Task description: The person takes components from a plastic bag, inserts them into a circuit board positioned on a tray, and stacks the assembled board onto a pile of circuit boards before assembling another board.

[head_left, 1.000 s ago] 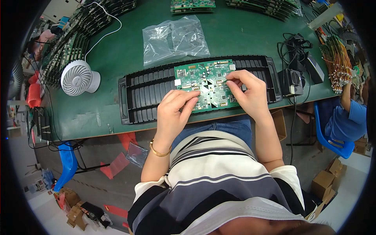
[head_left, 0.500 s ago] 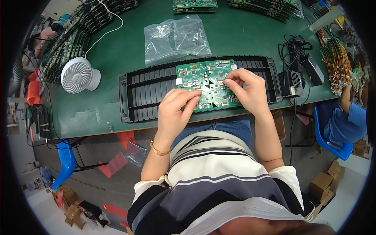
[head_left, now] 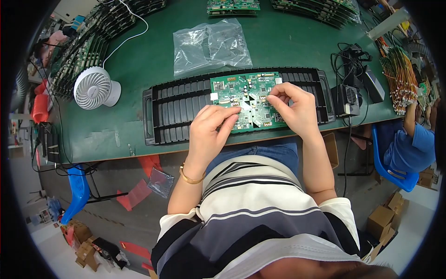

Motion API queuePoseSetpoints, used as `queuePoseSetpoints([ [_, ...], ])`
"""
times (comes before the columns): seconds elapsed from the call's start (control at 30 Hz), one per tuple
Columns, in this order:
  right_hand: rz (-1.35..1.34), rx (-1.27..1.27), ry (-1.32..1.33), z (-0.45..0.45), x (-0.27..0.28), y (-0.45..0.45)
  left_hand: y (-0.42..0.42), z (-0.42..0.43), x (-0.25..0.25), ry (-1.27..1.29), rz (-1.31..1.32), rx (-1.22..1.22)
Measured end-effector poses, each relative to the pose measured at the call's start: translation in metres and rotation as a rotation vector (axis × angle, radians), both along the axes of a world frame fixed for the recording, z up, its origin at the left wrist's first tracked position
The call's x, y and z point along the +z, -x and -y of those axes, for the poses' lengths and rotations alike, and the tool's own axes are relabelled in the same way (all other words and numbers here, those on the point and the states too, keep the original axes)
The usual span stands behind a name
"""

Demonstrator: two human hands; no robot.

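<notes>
A green circuit board panel [head_left: 251, 93] with white connectors at its sides lies across a black slotted tray [head_left: 179, 114] near the table's front edge. Over the panel's lower left part is my left hand [head_left: 211, 125], its thumb and index finger brought close together at the board. My right hand [head_left: 295, 104] is over the panel's right side, thumb and index fingertips nearly meeting above the surface. Whatever is between the fingertips of either hand is too small to make out.
Behind the tray lies a clear plastic bag [head_left: 211, 46]. A white fan [head_left: 95, 88] stands left, a black power supply [head_left: 347, 99] right. Boards stand in rows [head_left: 320, 11] at the back. Orange cables [head_left: 399, 76] hang at right, near a co-worker in a blue shirt [head_left: 411, 146].
The panel, tray and bag appear shifted very slightly right in the view. Both hands keep nearly the same pose at the board.
</notes>
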State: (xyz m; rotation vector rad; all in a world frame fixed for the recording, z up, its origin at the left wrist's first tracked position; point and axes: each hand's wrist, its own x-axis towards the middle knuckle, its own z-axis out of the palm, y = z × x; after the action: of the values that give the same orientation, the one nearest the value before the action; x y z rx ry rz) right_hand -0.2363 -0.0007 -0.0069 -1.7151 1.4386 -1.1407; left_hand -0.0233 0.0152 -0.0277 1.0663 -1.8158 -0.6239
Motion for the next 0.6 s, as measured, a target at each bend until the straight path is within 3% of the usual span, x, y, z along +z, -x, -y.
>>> queuePoseSetpoints([
  [0.33,-0.109,0.018,0.022,-0.0006,-0.0038,-0.0009,-0.0006,-0.0012,-0.0007,0.007,0.002,0.033],
  [0.43,-0.085,0.019,0.097,-0.0006,-0.0057,-0.004,0.0006,-0.0006,-0.0046,0.064,-0.042,0.04],
  [0.6,-0.015,-0.04,-0.003,0.0003,-0.0076,-0.0059,-0.0019,0.0008,-0.0063,0.118,-0.06,0.003],
])
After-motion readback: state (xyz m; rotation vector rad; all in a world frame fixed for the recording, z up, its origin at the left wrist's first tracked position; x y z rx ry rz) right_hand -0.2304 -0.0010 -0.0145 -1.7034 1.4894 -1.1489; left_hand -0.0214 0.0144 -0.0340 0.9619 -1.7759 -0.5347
